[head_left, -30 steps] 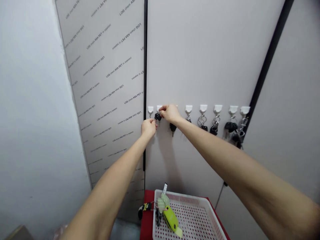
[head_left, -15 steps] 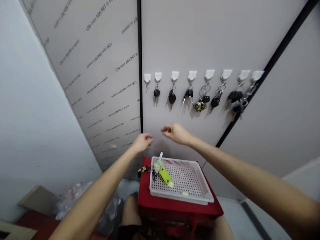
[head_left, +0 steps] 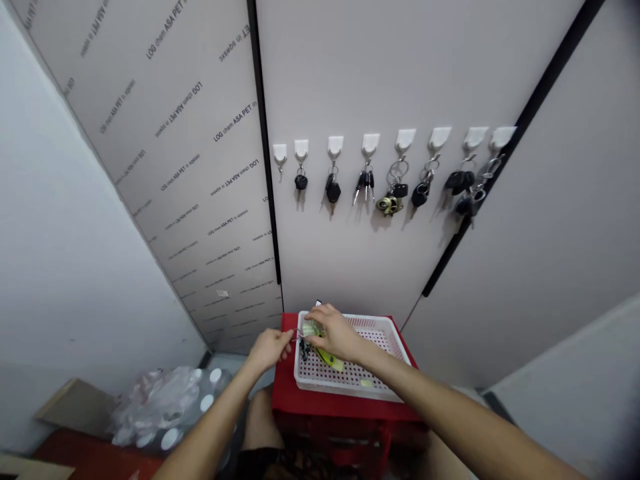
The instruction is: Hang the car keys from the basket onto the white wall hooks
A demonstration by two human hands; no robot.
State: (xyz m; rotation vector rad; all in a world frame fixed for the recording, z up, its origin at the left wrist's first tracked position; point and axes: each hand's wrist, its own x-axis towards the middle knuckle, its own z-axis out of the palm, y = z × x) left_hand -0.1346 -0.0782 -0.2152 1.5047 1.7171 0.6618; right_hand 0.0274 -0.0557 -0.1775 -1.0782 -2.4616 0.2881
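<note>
A white plastic basket [head_left: 350, 388] with a perforated bottom holds a bunch of keys. In the bunch are a yellow-green key fob [head_left: 328, 359], a pale green keychain charm [head_left: 311, 328] and some small dark pieces. My left hand [head_left: 271, 348] is at the basket's left rim, thumb and finger pinched on the bunch's metal key ring [head_left: 297, 334]. From the right, my right hand [head_left: 336, 332] reaches over the basket, its thumb and fingers curled around the pale green charm. The palm side of that hand is hidden.
White hooks [head_left: 371, 143] with several key bunches [head_left: 333, 191] run along the wall panel; the leftmost hook [head_left: 280, 155] carries no keys. The basket stands on a red stool [head_left: 287, 393]. Plastic-wrapped bottles [head_left: 170, 407] lie at lower left.
Both hands have come down from in front of the wall to the basket. The left now pinches the key ring, and the right closes around the pale green charm. The view has shifted slightly.
</note>
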